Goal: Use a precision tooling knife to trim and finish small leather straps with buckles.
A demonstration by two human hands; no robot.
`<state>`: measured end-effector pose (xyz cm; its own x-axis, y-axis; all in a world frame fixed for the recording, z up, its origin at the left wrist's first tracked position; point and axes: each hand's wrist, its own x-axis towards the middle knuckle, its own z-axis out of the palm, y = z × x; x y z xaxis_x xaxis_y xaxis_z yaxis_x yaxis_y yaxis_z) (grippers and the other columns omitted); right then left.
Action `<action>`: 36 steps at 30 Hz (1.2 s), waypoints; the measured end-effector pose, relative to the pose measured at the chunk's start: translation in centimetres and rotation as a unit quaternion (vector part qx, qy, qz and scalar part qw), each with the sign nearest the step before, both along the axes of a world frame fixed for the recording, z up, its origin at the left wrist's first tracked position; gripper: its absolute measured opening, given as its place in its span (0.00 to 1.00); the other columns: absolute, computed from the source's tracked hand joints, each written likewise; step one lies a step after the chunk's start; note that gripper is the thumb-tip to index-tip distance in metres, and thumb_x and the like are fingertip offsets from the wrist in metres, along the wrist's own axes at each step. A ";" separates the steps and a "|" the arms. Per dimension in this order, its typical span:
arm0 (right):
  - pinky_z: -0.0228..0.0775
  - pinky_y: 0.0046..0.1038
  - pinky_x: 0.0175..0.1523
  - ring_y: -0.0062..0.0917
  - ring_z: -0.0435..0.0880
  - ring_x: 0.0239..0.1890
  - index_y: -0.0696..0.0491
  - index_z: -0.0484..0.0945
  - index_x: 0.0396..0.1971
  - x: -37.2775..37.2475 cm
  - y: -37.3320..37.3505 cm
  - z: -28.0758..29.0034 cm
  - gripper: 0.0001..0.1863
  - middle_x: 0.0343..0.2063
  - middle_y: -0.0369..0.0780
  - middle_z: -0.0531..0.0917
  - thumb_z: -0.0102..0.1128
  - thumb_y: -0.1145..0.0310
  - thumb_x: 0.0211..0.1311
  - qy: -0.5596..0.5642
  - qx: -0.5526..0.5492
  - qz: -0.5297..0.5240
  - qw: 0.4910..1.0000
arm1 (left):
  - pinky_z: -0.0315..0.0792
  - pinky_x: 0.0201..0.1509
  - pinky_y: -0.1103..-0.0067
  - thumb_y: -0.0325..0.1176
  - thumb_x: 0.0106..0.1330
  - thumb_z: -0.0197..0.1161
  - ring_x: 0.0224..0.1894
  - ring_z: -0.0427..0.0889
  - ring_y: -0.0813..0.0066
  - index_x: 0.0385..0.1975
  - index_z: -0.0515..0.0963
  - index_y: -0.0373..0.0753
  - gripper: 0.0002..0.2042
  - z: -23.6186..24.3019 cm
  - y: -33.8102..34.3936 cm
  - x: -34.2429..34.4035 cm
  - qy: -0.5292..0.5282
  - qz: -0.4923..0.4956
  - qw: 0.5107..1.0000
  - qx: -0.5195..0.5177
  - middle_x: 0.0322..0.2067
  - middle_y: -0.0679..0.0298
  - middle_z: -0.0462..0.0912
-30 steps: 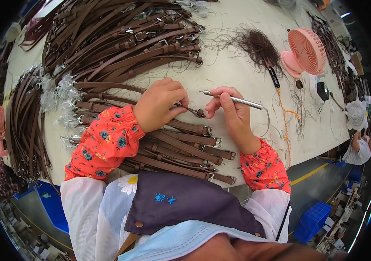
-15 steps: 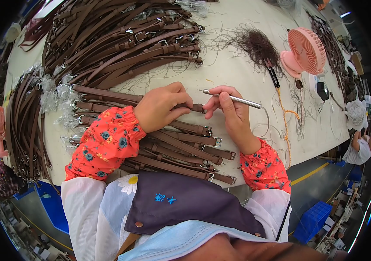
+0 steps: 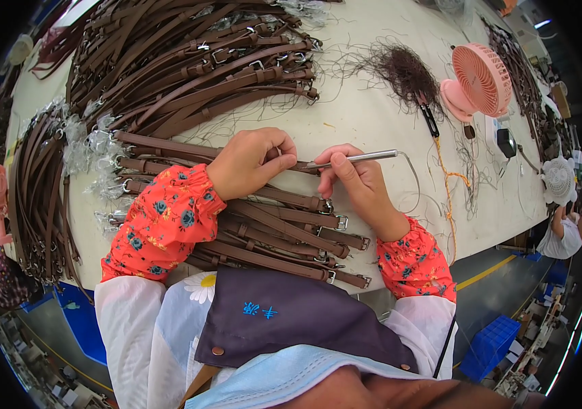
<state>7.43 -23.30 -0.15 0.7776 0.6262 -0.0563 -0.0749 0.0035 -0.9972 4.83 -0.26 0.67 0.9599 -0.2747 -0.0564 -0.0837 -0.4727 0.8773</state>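
Observation:
My left hand [image 3: 251,163] is closed on a brown leather strap [image 3: 189,148] near its right end, thumb and fingers pinching it. From the right, my right hand [image 3: 360,185] grips a silver pen-shaped tool [image 3: 367,157] with a thin cord at its back end. The tool's tip lies at the strap's end, close to my left thumb; whether it touches the strap I cannot tell. Fingers of my right hand are also at that end and partly hide it. Below my hands lie several more brown straps [image 3: 284,235] with silver buckles, side by side.
A large heap of buckled brown straps [image 3: 189,75] covers the table's far left, with another bundle [image 3: 39,198] at the left edge. Beyond my right hand are a tangle of dark threads [image 3: 403,71], black-handled snips [image 3: 429,121] on an orange cord [image 3: 448,184], and a pink fan [image 3: 480,80].
The tool has swung to a flatter angle, and its tip has moved down to the strap's end. My right hand has shifted slightly left, while my left fingers have closed in toward the thumb.

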 end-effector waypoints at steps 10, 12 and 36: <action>0.69 0.18 0.32 0.15 0.76 0.24 0.61 0.77 0.39 0.0 0.1 -0.1 0.21 0.21 0.35 0.79 0.44 0.57 0.75 -0.001 -0.009 -0.001 1.000 | 0.68 0.27 0.78 0.32 0.61 0.63 0.22 0.75 0.75 0.31 0.78 0.35 0.06 0.0 0.1 0.1 0.009 -0.007 1.000 -0.010 0.22 0.62 0.78; 0.69 0.18 0.32 0.15 0.76 0.24 0.61 0.77 0.39 0.0 0.2 -0.1 0.21 0.21 0.36 0.79 0.44 0.57 0.75 0.000 -0.007 -0.001 1.000 | 0.68 0.27 0.78 0.32 0.62 0.64 0.23 0.75 0.76 0.31 0.78 0.35 0.06 0.0 0.1 0.1 0.017 -0.010 1.000 -0.021 0.23 0.62 0.78; 0.69 0.18 0.32 0.16 0.77 0.24 0.60 0.75 0.41 0.1 0.1 -0.1 0.21 0.22 0.36 0.80 0.43 0.56 0.75 -0.006 0.001 -0.006 1.000 | 0.72 0.33 0.73 0.23 0.59 0.61 0.28 0.79 0.68 0.33 0.76 0.34 0.04 -1.0 -0.2 0.0 -0.125 -0.049 0.991 0.026 0.32 0.58 0.75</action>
<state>7.49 -23.16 -0.26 0.7861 0.6164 -0.0459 -0.0638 0.0072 -0.9979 4.86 -0.46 -0.37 0.9144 -0.3706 0.1629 -0.3429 -0.4949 0.7985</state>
